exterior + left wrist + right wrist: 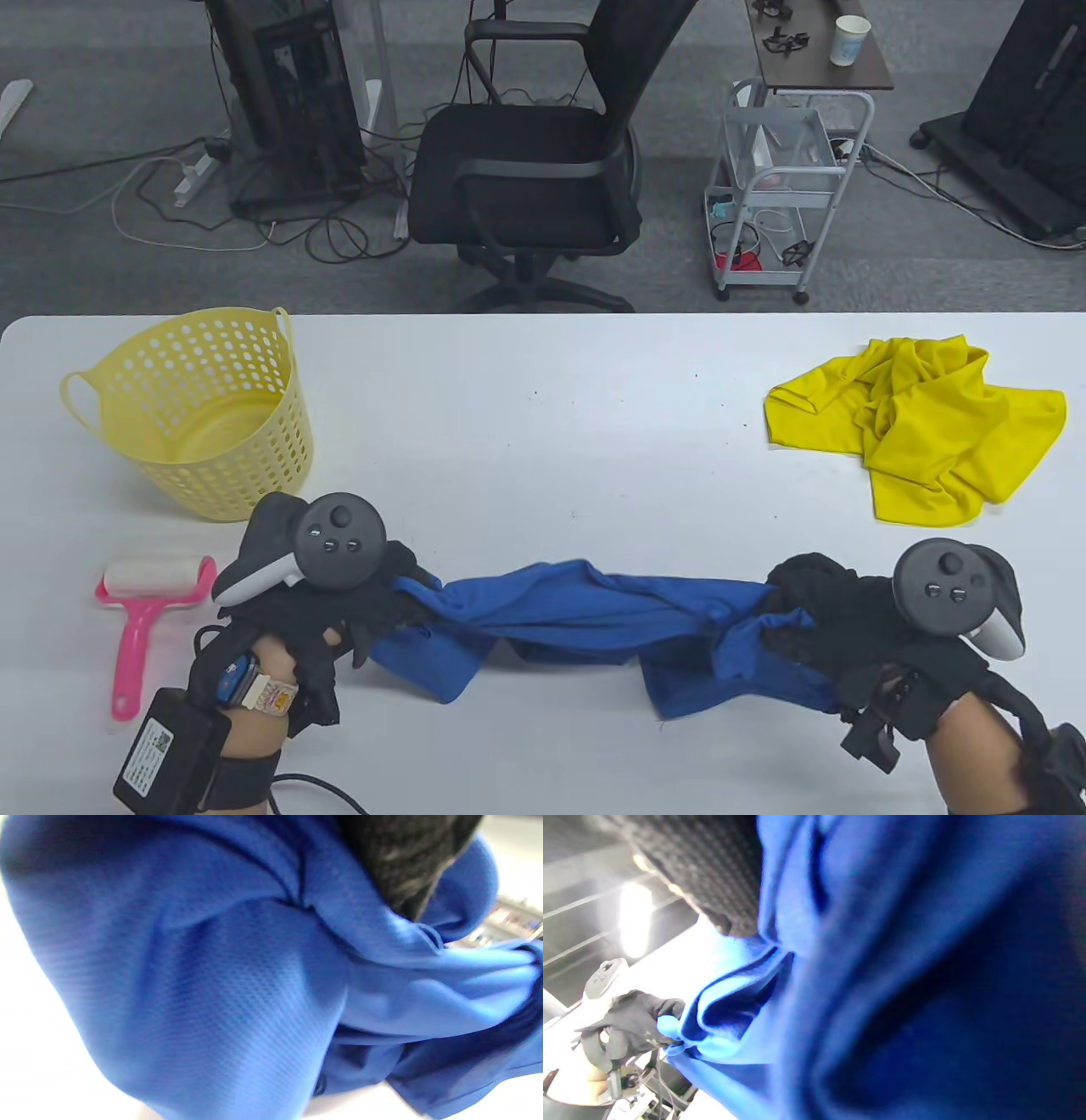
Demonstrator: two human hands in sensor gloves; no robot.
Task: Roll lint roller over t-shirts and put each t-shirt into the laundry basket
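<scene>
Table view first, starting at the near edge: the left hand [339, 594] and the right hand [857, 620], both in black sensor gloves with a round dark tracker on the back, each grip one end of a crumpled royal-blue mesh t-shirt [594, 628]. The shirt is stretched between them in a twisted band, its lower folds sagging onto the white table [543, 407]. Both hands have their fingers curled into the cloth (the left wrist view shows a black-gloved fingertip [403, 866] pressed into the blue fabric, and the right wrist view shows the far hand bunching a hem), so each hand has a firm hold of the shirt.

Just left of the left hand lies a pink plastic lint roller with a white sticky drum [148, 598], flat on the table, handle pointing toward the near edge, untouched by either hand.

Farther back on the left stands a pale yellow perforated plastic laundry basket [204, 416], upright, with nothing visible inside. Farther back on the right a bright yellow t-shirt [925, 424] lies in a rumpled heap, well apart from the blue one.

Beyond the table are a black office chair [543, 161] and a small white wire trolley [780, 187] on grey carpet.
</scene>
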